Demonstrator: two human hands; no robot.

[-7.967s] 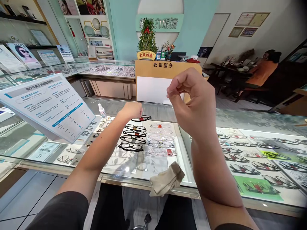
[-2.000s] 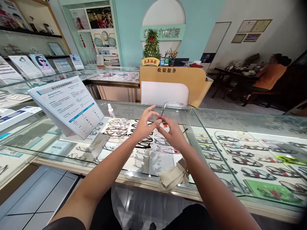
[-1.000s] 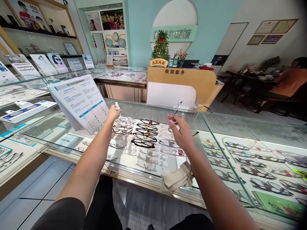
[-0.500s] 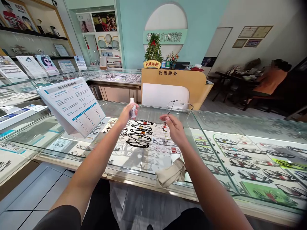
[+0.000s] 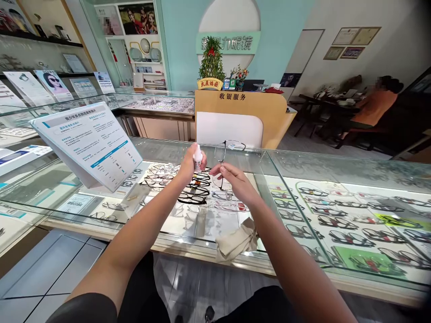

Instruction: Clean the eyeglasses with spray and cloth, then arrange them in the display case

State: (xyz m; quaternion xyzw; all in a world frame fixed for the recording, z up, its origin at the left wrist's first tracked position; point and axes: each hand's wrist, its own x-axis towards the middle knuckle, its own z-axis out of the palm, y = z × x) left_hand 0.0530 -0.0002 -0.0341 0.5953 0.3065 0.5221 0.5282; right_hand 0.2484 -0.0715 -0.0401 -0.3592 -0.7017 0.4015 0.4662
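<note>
My left hand [image 5: 189, 167] is closed around a small white spray bottle [image 5: 198, 158], held upright with its top near my thumb. Just to its right, my right hand [image 5: 235, 180] pinches a pair of thin dark-rimmed eyeglasses [image 5: 222, 152] between thumb and fingers. The glasses are raised above the glass counter, one lens above my fingers and one below. Bottle and glasses are close together but apart. A crumpled beige cloth [image 5: 235, 241] lies on the counter's front edge, below my right wrist.
The glass display counter [image 5: 262, 157] holds rows of eyeglass frames [image 5: 193, 196] beneath its top. A tented information sign [image 5: 90, 148] stands at the left. Farther back are a wooden cashier desk [image 5: 279, 121] and a seated person in orange [image 5: 377, 110].
My left hand has moved right with the spray bottle, closer to the glasses. My right hand has shifted slightly left with the glasses. The view has tilted a little.
</note>
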